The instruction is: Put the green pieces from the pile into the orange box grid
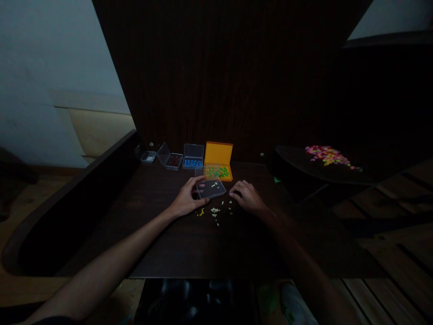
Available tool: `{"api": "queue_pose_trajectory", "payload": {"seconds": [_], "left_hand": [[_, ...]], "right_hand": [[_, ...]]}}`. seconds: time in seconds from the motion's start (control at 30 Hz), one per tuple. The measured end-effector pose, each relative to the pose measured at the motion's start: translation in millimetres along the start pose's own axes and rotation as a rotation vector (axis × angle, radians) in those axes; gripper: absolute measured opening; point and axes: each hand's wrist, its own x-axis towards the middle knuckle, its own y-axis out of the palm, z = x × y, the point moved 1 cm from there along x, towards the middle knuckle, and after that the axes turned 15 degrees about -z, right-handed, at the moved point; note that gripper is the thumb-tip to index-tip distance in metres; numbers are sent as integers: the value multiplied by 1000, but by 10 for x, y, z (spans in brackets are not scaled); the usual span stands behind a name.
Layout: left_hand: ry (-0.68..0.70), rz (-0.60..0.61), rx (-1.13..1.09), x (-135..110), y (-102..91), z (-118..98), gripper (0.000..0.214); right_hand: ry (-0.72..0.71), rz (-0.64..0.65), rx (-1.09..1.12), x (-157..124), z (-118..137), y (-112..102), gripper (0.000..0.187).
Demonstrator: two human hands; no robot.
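Observation:
My left hand (188, 197) grips a clear plastic box (210, 188) by its left side, tilted a little over the dark tabletop. A few small pale pieces (215, 184) lie inside the box. Just right of it is my right hand (247, 195), its fingers curled together; whatever they may hold is hidden. Below the box, several pale pieces (215, 210) are scattered on the table, and a few yellow pieces (200, 212) sit close to my left wrist.
Behind stand a yellow box (219, 153) with green pieces, a clear box of blue pieces (193, 163), one of dark red pieces (175, 160) and a smaller clear box (148, 156). Multicoloured pieces (328, 155) are heaped on the right shelf. A raised wooden side (77, 192) borders the left.

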Motion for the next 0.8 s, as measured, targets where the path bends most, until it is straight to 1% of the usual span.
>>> {"api": "queue_pose_trajectory", "payload": {"seconds": [0.1,0.2,0.3,0.37,0.43,0.63,0.8], "left_hand": [[7,9,1,-9,17,1,67],[18,18,0,-22,42,12,67],[37,30,-7,-38,68,16,67],[48,39,-7,-50,82,16,67],[58,51,-1,-61,93,17,68],[72,68,5,-86,113,12,67],[75,79,17,-107,119,-34,67]], "right_hand": [[42,-84,147,44,69,-58,11],[121,-151,311,68,145,-98,14],[208,-183,428,67,194,-107,17],[230,-187,473,63,215,-105,18],[209,-190,499,63,233,-106,18],[62,-227,486,70,297,-133,18],[29,-223,404,70,337,-164,14]]}}
